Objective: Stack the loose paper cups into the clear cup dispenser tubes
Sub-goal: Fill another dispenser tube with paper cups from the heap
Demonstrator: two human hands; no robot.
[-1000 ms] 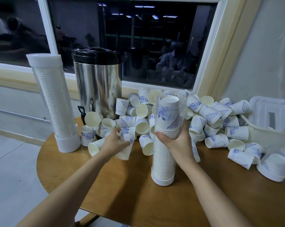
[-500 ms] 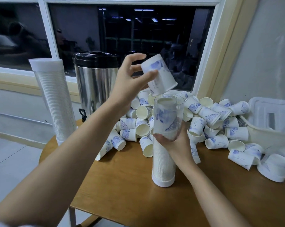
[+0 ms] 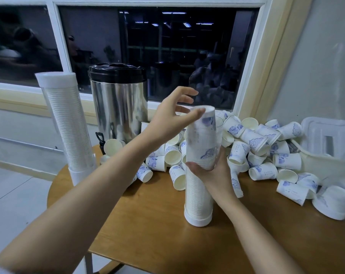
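A clear dispenser tube (image 3: 197, 194) packed with nested cups stands upright on the round wooden table (image 3: 157, 230). My right hand (image 3: 215, 175) grips the tube around its middle. An upside-down white paper cup with a blue print (image 3: 206, 120) sits in the tube's open mouth, its base sticking out. My left hand (image 3: 167, 119) hovers beside that cup with fingers spread and the thumb tip touching the cup's base. A heap of loose paper cups (image 3: 256, 147) lies behind and to the right of the tube.
A second tube (image 3: 68, 125), full and capped in white, stands at the table's left edge. A steel urn with a black lid (image 3: 118, 107) stands behind. A white plastic bin (image 3: 330, 143) and a white cap (image 3: 332, 202) are at the right.
My left hand picked a cup from the pile, lifted it over the tube and lowered it upside down into the mouth; its fingers have since spread off the cup. My right hand kept its grip.
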